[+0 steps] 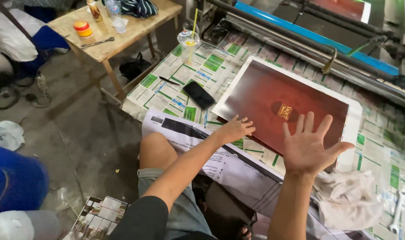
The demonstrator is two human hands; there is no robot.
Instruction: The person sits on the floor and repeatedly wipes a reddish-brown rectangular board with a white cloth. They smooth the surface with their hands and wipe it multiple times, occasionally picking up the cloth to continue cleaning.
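Left hand (235, 129) flat, fingers spread, pressed on near left edge of dark red printed sheet (278, 100); right hand (308, 146) open, splayed, raised just above near right edge, gripping nothing. Sheet stretched away up-right across paper-covered table (167, 95), long axis corner to corner, left hand alone in contact

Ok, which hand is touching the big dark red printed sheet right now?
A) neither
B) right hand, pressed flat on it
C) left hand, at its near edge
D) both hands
C: the left hand rests its fingers on the near edge of the dark red sheet, while the right hand is raised open, palm toward the camera.
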